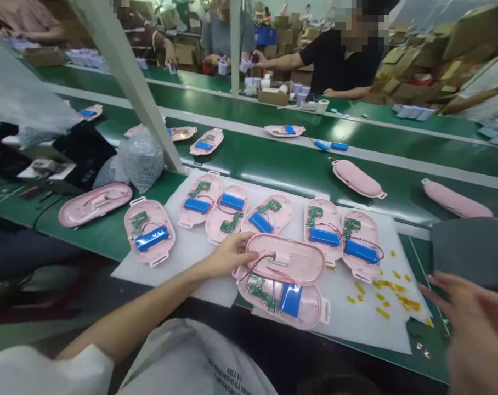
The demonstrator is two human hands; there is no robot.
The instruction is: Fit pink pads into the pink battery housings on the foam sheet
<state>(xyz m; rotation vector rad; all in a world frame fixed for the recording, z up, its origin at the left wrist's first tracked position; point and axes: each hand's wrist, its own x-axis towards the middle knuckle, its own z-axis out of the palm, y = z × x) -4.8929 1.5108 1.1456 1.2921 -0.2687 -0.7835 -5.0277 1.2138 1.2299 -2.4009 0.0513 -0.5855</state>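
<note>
Holding a pink cover [309, 262] by its left end, my left hand [228, 257] has its thumb and fingers closed on the rim, over the near edge of the white sheet [380, 336]. The cover's inside faces up, with thin wires [259, 263] lying beside my thumb. It overlaps the back part of a pink tray [315, 308] at the sheet's near edge; I can't tell whether the two touch. That tray carries a green circuit board [260, 291] and a blue battery [290, 299].

My right hand [475, 323] is blurred, off the right edge of the sheet and near a dark box [473, 252]. Its fingers look stretched out, but I can't tell whether they grip anything.

Five more pink trays [284, 211] sit along the back of the sheet, each with its own board and battery, and a similar one [150, 252] lies at the sheet's left side. Small yellow pieces [410, 303] are scattered on the sheet's right part. To the left of the sheet lies another cover [78, 211], inside up. Beyond the sheet, a pink case [358, 178] rests on the green table [273, 167].
</note>
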